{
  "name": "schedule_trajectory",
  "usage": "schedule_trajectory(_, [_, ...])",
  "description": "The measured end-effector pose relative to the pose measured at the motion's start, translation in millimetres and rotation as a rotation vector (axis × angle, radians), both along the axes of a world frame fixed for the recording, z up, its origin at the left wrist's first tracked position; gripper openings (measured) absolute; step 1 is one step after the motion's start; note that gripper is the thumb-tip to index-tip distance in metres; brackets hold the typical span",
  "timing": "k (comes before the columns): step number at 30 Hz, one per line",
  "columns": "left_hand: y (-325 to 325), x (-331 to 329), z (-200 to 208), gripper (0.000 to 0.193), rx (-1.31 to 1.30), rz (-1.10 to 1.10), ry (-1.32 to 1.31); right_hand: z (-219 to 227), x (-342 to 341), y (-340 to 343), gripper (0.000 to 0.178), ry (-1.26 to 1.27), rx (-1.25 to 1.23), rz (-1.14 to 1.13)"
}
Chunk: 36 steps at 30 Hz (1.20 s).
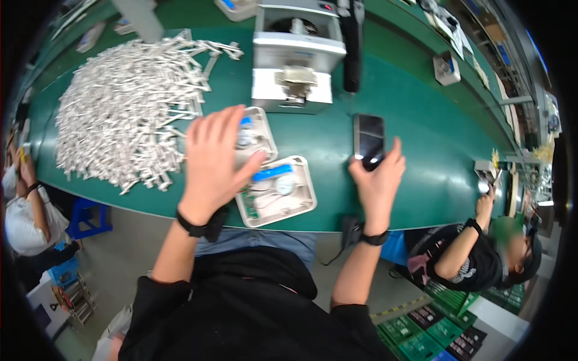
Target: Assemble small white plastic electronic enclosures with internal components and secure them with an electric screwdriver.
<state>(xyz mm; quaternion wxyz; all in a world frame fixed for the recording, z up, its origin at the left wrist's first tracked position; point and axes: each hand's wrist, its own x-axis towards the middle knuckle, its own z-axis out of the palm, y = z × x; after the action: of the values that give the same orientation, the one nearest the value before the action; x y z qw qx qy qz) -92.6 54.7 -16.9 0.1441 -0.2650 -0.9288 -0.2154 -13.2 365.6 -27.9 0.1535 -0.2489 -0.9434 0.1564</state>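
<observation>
My left hand (212, 162) hovers with fingers spread over two white plastic trays, covering part of the far tray (260, 129). The near tray (304, 192) holds a blue cylinder, a round part and a small green circuit board. My right hand (378, 177) rests on the green belt (421, 168), its fingertips touching the near end of a black phone (368, 139) that lies flat with its screen dark. Both wrists wear black bands.
A big heap of small white plastic parts (126, 108) lies at the left of the belt. A grey-white machine (296, 57) stands at the back centre. A seated person (475, 253) works at the right, another person (24, 210) at the left. Green crates (433, 331) stand on the floor.
</observation>
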Motion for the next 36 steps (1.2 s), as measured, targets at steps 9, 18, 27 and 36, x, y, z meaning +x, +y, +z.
schedule_trajectory(9, [-50, 4, 1, 0.090, -0.067, -0.137, 0.043, 31, 29, -67, 0.102, 0.035, -0.425, 0.770])
schedule_trajectory(18, [-95, -22, 28, 0.101, -0.248, -0.356, -0.086, 29, 11, -96, 0.119, -0.107, -0.267, 0.946])
schedule_trajectory(27, [-200, -124, 60, 0.109, -0.119, 0.160, -0.009, 10, 21, -94, 0.113, -0.027, -0.353, 0.855])
schedule_trajectory(36, [-74, -256, 62, 0.108, -0.244, -0.115, -0.071, 9, 23, -88, 0.107, -0.029, -0.319, 0.843])
